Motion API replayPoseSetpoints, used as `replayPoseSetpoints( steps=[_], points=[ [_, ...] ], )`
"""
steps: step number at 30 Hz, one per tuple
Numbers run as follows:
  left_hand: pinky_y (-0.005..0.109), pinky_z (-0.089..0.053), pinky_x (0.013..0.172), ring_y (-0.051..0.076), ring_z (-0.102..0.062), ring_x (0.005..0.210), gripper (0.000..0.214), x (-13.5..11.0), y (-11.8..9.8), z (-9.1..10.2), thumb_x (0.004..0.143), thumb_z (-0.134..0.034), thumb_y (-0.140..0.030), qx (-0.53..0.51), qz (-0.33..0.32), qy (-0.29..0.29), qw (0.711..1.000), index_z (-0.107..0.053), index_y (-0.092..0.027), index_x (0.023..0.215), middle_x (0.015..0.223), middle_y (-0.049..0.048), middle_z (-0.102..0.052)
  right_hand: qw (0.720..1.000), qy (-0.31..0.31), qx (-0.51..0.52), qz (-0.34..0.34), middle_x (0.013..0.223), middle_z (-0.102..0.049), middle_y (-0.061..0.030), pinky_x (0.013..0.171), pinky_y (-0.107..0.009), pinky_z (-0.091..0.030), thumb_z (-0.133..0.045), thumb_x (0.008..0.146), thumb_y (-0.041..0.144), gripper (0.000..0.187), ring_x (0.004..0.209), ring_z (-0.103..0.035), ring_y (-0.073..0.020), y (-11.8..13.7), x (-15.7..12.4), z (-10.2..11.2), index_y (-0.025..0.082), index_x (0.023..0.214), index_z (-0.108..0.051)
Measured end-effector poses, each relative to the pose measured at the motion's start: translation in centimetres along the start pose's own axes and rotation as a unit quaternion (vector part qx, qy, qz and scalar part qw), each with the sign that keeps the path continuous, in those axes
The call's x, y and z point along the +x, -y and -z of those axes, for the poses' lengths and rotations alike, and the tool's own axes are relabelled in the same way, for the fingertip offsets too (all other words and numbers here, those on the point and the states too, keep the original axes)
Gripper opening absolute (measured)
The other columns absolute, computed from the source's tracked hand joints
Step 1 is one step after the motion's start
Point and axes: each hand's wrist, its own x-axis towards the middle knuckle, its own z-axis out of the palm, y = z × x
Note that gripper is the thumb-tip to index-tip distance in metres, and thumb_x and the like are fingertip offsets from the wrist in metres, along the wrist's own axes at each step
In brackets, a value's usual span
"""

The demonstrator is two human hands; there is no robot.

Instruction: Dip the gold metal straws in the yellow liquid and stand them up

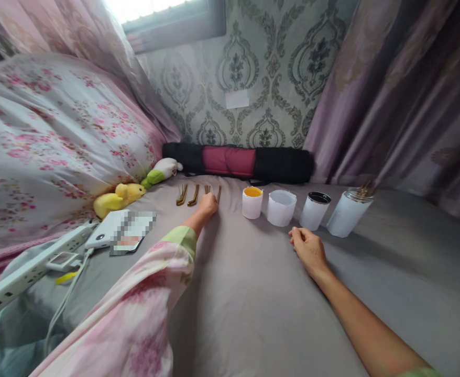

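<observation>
My left hand (208, 204) reaches out over the grey sheet, its fingers closed at a bundle of thin brown sticks (207, 188) whose ends show behind the knuckles. Just right of it lies another brown stick piece (219, 193). Two more small bundles, a left one (182, 195) and a middle one (193, 195), lie to its left, bent at the near end. My right hand (308, 248) rests on the sheet with curled fingers and no object visible in them. It is nearest a white-wrapped can with a dark rim (314, 212).
Left of that can stand a white cup with yellow inside (252, 203) and a wider white cup (281, 208). To its right, a tilted-looking white-wrapped jar (348, 214) holds brown sticks. A power strip (29, 269), power bank (108, 229), plush toys (120, 199) and long black-red bag (230, 161) surround.
</observation>
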Motion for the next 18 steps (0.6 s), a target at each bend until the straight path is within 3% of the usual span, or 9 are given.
replayPoseSetpoints(
  steps=[18],
  points=[
    [0.025, -0.043, 0.076, 0.024, -0.060, 0.089, 0.021, 0.17, 0.06, 0.21, 0.068, -0.057, -0.014, -0.017, 0.023, -0.015, 0.999, -0.069, -0.012, 0.084, 0.088, 0.0164, -0.066, 1.000, -0.002, -0.002, -0.001, 0.058, -0.059, -0.0030, 0.049, -0.023, -0.036, -0.039, 0.078, 0.047, 0.038, 0.049, -0.051, -0.0129, -0.07, -0.02, -0.05, 0.017, 0.072, -0.060]
  ],
)
